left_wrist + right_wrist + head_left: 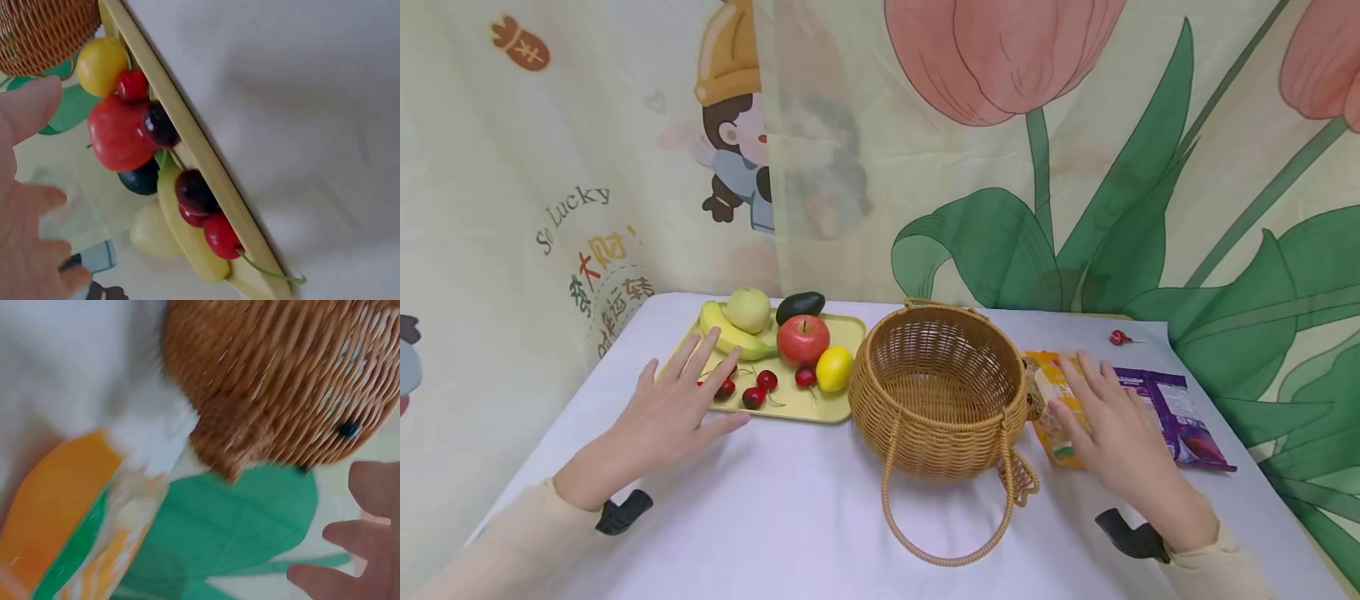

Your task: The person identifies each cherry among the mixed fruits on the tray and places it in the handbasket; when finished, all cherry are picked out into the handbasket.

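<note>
My left hand (673,417) is spread with straight fingers, above the front left corner of a yellow tray (801,410). On that tray lie a banana (730,333), a red apple (803,339), a lemon (835,369), a pale green round fruit (748,311), a dark avocado (800,307) and several cherries (222,234). A wicker basket (940,442) stands in the middle, its handle (943,560) folded down toward me. To its right my right hand (1120,437) hovers with fingers extended, over an orange snack bag (1056,400) and a purple bag (1180,417). Neither hand holds anything.
A small red-wrapped lollipop (1120,337) lies at the back right of the white-covered table (760,517). Behind the table hangs a printed cloth (842,150) with tulips and a cartoon figure. Small dark eyes (350,429) sit on the basket's side.
</note>
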Available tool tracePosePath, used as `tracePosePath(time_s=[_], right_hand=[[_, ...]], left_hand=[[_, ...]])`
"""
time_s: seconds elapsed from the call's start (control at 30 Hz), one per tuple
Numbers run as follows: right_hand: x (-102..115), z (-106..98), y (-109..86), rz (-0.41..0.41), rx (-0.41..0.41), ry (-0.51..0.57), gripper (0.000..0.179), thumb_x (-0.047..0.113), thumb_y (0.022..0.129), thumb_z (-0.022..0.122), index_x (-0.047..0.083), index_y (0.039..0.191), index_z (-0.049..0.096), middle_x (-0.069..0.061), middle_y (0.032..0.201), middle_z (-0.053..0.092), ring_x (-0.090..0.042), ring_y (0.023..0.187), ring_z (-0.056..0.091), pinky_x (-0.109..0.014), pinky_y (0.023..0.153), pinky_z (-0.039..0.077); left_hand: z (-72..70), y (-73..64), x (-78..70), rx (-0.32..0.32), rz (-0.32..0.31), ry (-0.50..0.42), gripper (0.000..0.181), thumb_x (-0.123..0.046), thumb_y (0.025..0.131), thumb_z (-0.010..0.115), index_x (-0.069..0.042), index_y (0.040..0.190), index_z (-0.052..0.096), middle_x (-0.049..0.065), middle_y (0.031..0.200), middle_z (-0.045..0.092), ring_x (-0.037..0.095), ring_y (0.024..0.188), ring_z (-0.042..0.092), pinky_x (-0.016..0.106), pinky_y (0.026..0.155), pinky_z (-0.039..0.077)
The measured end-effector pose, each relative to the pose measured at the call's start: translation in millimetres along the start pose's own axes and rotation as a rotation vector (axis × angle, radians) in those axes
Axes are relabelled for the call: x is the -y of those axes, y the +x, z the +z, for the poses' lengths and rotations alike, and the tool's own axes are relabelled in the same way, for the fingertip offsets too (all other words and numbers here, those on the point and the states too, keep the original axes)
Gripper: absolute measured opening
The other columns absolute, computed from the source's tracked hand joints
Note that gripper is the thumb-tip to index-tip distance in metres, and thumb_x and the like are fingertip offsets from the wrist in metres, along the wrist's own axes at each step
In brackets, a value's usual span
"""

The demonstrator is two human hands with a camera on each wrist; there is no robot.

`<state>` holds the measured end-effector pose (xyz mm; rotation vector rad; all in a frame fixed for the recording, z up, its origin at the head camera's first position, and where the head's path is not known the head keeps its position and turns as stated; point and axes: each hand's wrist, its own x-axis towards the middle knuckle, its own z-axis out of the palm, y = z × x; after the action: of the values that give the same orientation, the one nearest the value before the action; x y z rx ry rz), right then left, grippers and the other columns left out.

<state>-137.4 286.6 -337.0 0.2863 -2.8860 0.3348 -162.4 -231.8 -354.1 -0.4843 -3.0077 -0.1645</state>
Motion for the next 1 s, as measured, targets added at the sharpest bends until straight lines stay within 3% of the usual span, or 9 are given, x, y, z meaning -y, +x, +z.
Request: tracePosePath(time_s=[0.2,0.37,0.43,0.53,0.67,0.83,1.0], right_hand=[[21.9,-0.3,5.2,-0.182,-0.136,0.051,0.053,0.032,0.108,0.052,0.014,0.157,0.042,-0.020,0.163,0.038,-0.054,0.146,0.036,-0.072,0.113,0.031],[32.0,1.1,11.2,-0.236,-0.158,0.072,0.050,0.029,0.107,0.055,0.016,0.154,0.048,-0.021,0.158,0.045,-0.053,0.143,0.042,-0.073,0.109,0.035],[34.3,1.8,12.3,-0.239,-0.141,0.089,0.048,0.028,0.107,0.055,0.015,0.153,0.050,-0.022,0.157,0.045,-0.053,0.142,0.043,-0.074,0.107,0.036],[36.3,3.1,12.8,-0.232,-0.126,0.112,0.046,0.027,0.107,0.056,0.012,0.150,0.053,-0.020,0.156,0.047,-0.053,0.142,0.044,-0.075,0.106,0.037],[36.8,3.9,12.1,-0.206,-0.100,0.117,0.045,0.029,0.107,0.054,0.011,0.149,0.054,-0.018,0.157,0.047,-0.052,0.142,0.044,-0.074,0.106,0.038],[37.1,5.1,12.0,-0.182,-0.076,0.115,0.046,0.030,0.108,0.053,0.011,0.150,0.053,-0.017,0.158,0.045,-0.050,0.144,0.042,-0.072,0.107,0.038],[37.3,4.4,11.9,-0.163,-0.054,0.113,0.047,0.031,0.108,0.052,0.013,0.151,0.051,-0.016,0.160,0.043,-0.050,0.145,0.041,-0.072,0.108,0.036]], left_hand=[[1.9,11.8,14.0,-0.024,0.182,-0.033,0.066,-0.039,0.094,0.073,-0.021,0.154,0.049,0.016,0.164,0.038,0.042,0.146,0.039,0.067,0.104,0.041],[4.3,24.5,23.8,-0.086,0.323,-0.039,0.053,-0.023,0.090,0.079,-0.019,0.141,0.064,0.010,0.145,0.063,0.035,0.125,0.061,0.053,0.094,0.052],[4.6,28.5,26.3,-0.093,0.363,-0.060,0.049,-0.019,0.088,0.081,-0.017,0.135,0.069,0.005,0.133,0.072,0.028,0.109,0.066,0.042,0.085,0.054],[4.9,33.6,28.7,-0.062,0.388,-0.090,0.045,-0.016,0.085,0.083,-0.016,0.129,0.073,-0.003,0.107,0.079,0.016,0.086,0.061,0.028,0.072,0.049],[5.9,39.9,29.3,0.007,0.367,-0.082,0.043,-0.018,0.085,0.083,-0.018,0.128,0.074,-0.012,0.077,0.068,0.009,0.074,0.045,0.021,0.063,0.038],[8.0,45.3,28.1,0.057,0.341,-0.070,0.042,-0.021,0.084,0.083,-0.019,0.126,0.075,-0.012,0.072,0.061,0.009,0.071,0.042,0.022,0.063,0.036],[12.5,50.3,27.3,0.033,0.377,-0.037,0.039,-0.022,0.082,0.085,-0.022,0.120,0.078,-0.009,0.075,0.063,0.009,0.073,0.044,0.024,0.066,0.036]])
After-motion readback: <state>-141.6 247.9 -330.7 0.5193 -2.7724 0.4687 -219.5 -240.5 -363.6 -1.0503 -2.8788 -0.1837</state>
